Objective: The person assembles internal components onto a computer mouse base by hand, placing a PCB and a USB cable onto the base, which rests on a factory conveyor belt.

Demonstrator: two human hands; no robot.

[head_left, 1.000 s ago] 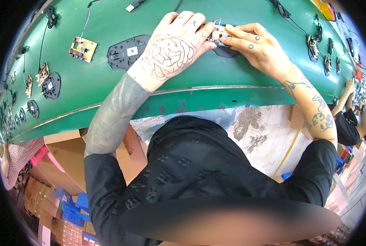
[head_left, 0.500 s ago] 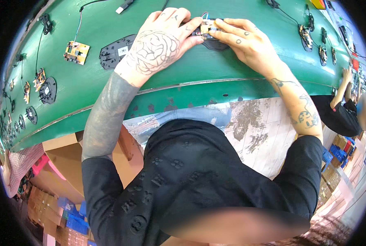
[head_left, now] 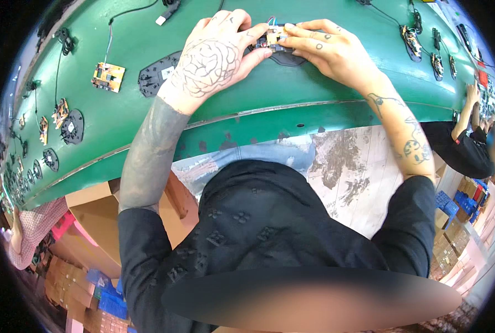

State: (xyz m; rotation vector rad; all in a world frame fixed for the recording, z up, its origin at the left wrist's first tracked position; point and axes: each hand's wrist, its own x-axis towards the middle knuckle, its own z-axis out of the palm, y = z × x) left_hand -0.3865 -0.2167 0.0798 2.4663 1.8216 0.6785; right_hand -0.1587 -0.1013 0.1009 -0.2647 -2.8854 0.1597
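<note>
**Both hands on the small board**

Our green belt (head_left: 292, 83) carries black plates and boards. Since a second ago our hands have stayed together at its far edge. Our left hand (head_left: 214, 61) and right hand (head_left: 328, 50) pinch the small circuit board (head_left: 273, 39), pressing it onto its black plate (head_left: 289, 57); fitting continues.

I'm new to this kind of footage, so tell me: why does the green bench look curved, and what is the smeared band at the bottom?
In the head view, the fisheye lens bends the straight green bench into an arc and leaves a black rim around the picture. Lighting is even, with soft sheen on the bench. The left hand and right hand at the small circuit board are sharp. The band is a deliberate blur patch.
</note>
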